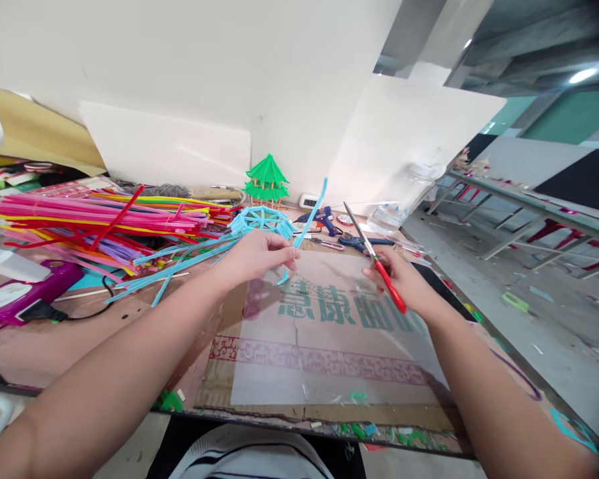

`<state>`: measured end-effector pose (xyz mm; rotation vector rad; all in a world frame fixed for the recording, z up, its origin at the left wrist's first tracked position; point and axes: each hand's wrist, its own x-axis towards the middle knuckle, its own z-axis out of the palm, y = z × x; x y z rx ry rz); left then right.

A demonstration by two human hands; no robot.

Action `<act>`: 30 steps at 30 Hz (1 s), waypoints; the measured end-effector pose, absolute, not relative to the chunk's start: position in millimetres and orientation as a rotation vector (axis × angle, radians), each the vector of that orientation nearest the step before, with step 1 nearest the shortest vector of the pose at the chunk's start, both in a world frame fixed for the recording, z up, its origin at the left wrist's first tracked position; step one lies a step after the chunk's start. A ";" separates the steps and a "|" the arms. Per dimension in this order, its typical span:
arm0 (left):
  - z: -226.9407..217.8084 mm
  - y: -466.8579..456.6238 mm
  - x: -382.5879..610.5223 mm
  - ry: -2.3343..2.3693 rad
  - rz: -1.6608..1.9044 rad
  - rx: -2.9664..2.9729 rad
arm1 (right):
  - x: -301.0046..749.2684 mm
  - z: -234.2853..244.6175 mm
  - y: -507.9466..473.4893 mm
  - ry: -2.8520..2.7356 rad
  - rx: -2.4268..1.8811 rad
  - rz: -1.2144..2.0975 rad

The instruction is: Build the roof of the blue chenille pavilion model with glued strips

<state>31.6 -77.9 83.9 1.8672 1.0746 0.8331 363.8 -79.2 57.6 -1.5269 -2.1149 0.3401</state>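
Between the thumb and fingers of my left hand (269, 256) is a light-blue pipe cleaner (313, 216), its long end slanting up to the right and a short end poking out below. My right hand (399, 276) grips a pair of scissors (377, 259) with red handles; the metal blades point up and away to the left, apart from the pipe cleaner. Both hands hover over a translucent sheet (329, 372) with green characters and a red patterned border. Just beyond my left hand stands a light-blue latticed piece (262, 219), and behind it a green tiered roof model (267, 179).
Bundles of coloured pipe cleaners (104, 219) lie at the left, near a purple glue gun (40, 293). Towards the back are a blue glue gun (324, 219), dark-handled pliers (364, 241), a small digital clock (308, 201) and a clear plastic bottle (404, 199). Green scraps (359, 429) litter the front edge.
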 end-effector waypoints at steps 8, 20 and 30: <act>84.7 -78.1 30.4 1.084 0.838 1.907 | 318.6 77.1 -111.1 -2.437 -1.258 0.597; 74.9 -82.2 39.3 1.097 0.741 2.020 | 307.0 74.8 -117.6 -2.425 -1.136 0.836; 75.3 -84.9 41.4 1.062 0.759 2.055 | 303.7 74.9 -116.9 -2.347 -1.132 0.886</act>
